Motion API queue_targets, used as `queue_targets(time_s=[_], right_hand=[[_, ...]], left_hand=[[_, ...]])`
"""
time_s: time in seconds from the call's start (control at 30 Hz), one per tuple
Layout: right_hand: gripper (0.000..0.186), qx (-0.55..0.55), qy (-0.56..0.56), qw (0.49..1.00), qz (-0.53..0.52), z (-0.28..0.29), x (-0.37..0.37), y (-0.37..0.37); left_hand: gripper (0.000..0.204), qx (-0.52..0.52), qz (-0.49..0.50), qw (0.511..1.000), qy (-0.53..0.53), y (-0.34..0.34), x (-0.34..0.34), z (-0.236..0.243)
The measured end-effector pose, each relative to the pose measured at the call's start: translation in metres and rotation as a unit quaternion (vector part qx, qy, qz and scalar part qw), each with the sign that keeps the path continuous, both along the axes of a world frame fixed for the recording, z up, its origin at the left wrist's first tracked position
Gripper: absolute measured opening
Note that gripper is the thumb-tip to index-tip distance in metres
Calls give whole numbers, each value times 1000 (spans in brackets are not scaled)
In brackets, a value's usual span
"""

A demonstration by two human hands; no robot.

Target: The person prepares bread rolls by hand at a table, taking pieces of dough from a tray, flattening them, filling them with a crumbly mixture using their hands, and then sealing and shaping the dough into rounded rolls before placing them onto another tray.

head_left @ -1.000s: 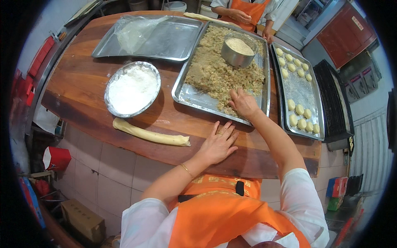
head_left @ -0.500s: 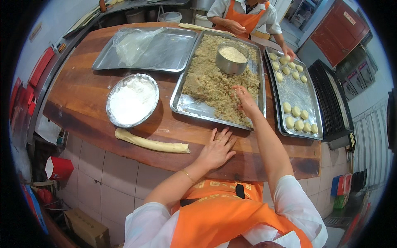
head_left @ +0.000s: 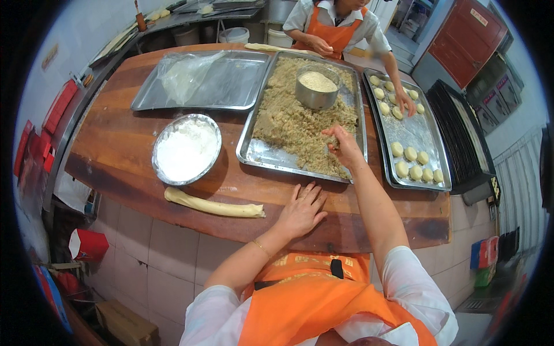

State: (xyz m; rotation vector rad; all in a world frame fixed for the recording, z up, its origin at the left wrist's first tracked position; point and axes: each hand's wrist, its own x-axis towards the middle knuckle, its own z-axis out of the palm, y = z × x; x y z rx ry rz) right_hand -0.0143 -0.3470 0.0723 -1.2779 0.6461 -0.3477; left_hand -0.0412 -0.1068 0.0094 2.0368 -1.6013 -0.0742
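My left hand [head_left: 301,210] lies flat on the wooden table [head_left: 115,144], fingers spread, beside a long pale dough roll [head_left: 213,205]. My right hand [head_left: 343,147] is over the near half of a large steel tray [head_left: 243,151] of brown crumbly mixture [head_left: 294,132], fingers bent and apart, with no held object visible. A round steel container [head_left: 316,98] of pale grains sits in that tray. A bowl of white powder [head_left: 184,150] stands left of the tray. On the right, another tray [head_left: 415,167] holds several pale dough rounds [head_left: 410,154].
A co-worker in an orange apron [head_left: 332,32] stands across the table, one hand [head_left: 407,104] among the dough rounds. A tray with a plastic bag [head_left: 193,72] lies at back left. Stacked dark trays [head_left: 453,135] stand at right; a red bin [head_left: 86,245] is on the floor.
The view has shifted, so the table sits lower in it. My right hand has moved slightly within the tray, its fingers changing curl. The co-worker's hand has reached down among the dough rounds.
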Motion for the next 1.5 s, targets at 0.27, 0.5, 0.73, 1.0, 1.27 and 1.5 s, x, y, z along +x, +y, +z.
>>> queue_targets(time_s=[0.27,0.5,0.73,1.0,1.27,1.5], right_hand=[[57,-227,40,973,-24,-24,-7,-22],[46,-109,45,992,34,-16,-16,-24],[41,284,-128,950,-5,-6,-26,-14],[42,182,-117,976,-12,-19,-19,-7],[39,-8,-30,999,19,-21,-21,-13],[36,-299,-96,948,44,6,-31,4]], left_hand=[[51,11,37,997,-63,27,-12,2],[37,89,5,995,-54,45,0,21],[14,39,-56,980,186,43,21,48],[26,-70,-85,541,834,34,24,27],[31,-174,19,516,838,-15,44,44],[28,-269,129,466,833,-76,62,61]])
